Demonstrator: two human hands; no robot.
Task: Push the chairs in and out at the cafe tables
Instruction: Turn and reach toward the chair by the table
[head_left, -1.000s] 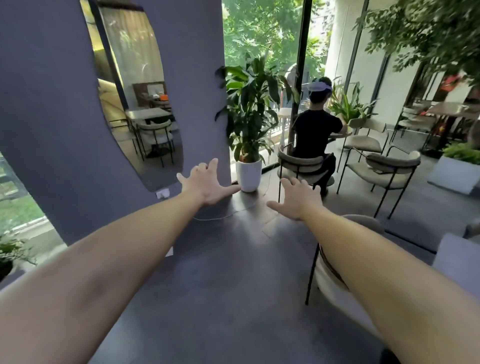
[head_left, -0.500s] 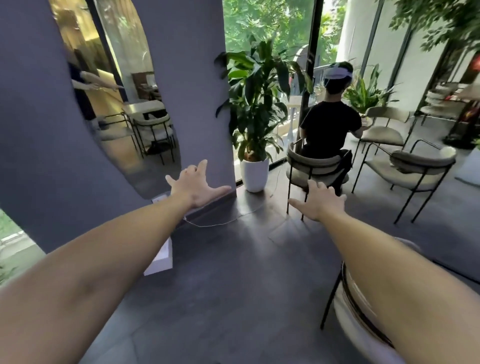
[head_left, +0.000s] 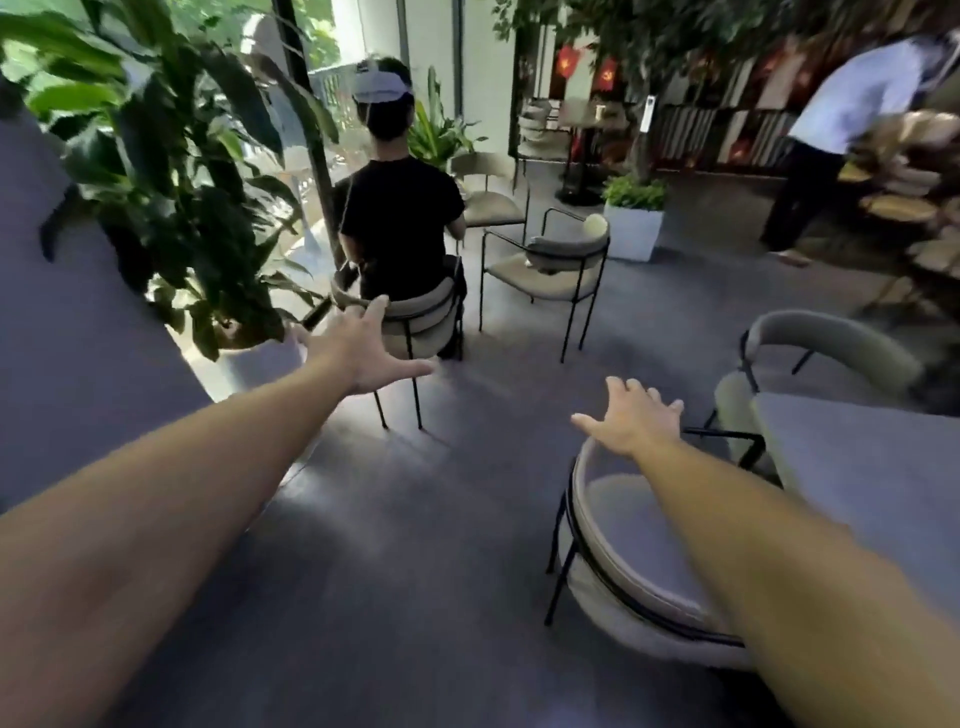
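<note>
A beige padded chair (head_left: 623, 561) with a black metal frame stands at the lower right, tucked against a grey table (head_left: 872, 478). My right hand (head_left: 631, 415) hovers over the top of its curved backrest, fingers spread, holding nothing. My left hand (head_left: 363, 348) is stretched forward in the air to the left, also spread and empty. A second matching chair (head_left: 826, 343) stands at the far side of the same table.
A person in a black shirt (head_left: 400, 223) sits on a chair (head_left: 410, 317) straight ahead. An empty chair (head_left: 550, 270) stands beside it. A big potted plant (head_left: 171, 171) and a grey wall (head_left: 62, 332) fill the left. Another person (head_left: 831, 130) bends over at the far right.
The view has swung right and moved forward. The nearby chair and its table have come into view under my right arm, and my right hand has come over the backrest.
</note>
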